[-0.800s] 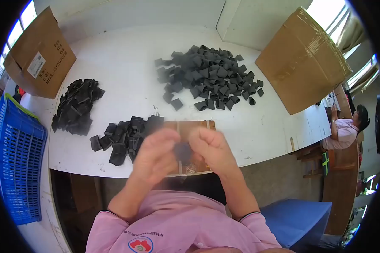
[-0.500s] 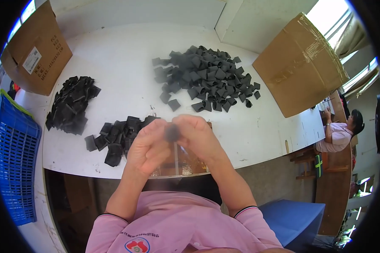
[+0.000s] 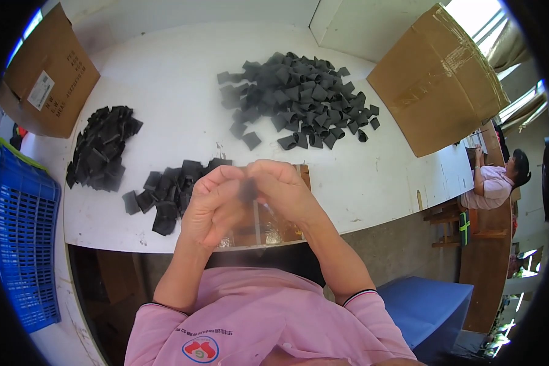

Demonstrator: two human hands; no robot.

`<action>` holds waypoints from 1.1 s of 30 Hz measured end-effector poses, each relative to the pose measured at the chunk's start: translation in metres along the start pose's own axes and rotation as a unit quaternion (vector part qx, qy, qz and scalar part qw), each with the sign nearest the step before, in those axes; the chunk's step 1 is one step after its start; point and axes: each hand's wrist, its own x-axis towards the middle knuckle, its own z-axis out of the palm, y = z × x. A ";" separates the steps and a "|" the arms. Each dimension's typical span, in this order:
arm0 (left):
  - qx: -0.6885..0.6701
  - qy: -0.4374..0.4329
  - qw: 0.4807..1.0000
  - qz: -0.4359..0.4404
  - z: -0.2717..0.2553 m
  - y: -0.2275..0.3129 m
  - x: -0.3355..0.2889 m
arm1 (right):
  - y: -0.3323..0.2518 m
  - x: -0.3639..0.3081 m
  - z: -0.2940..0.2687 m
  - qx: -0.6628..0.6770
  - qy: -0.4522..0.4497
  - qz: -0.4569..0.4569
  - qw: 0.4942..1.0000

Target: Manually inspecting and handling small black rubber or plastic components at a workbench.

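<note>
Above the brown, flat-looking board banded with tape, the person's left hand and right hand are meeting at the fingertips, and a small, dark, soft-looking piece is sitting between them over the board's left half. The left grip is pinching this piece between thumb and curled fingers; the right grip is closing on its other side, though blur is hiding just how the fingertips are bearing on it. The board is lying on the white tabletop along its near edge. Just left of the board, a loose heap of black, squarish, flat pieces is reaching close to the left hand; farther left and beyond the board, a denser mound of black, flat pieces is resting apart. Beyond the board, a broad pile of dark grey, folded, tube-like pieces is spreading out, with some lying singly at its edges. As a judgement, the small piece is risking a slip, since only fingertips are holding it and its surface is offering little to grasp; uneven pulling could be twisting or creasing it. If it were dropping leftward of the board, it could be getting lost among the similar black pieces, and a careless sweep of the left wrist could be scattering that nearest heap.
</note>
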 end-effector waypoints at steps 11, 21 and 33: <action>0.601 0.000 0.710 0.368 0.034 0.007 0.005 | -0.016 -0.035 0.011 -0.410 0.232 -0.206 0.857; 0.099 0.025 0.960 0.260 0.015 0.003 0.004 | -0.025 -0.019 0.032 -0.499 0.192 -0.343 0.773; 0.268 0.064 0.926 0.260 0.014 0.001 -0.003 | -0.011 -0.017 0.020 -0.496 0.190 -0.360 0.767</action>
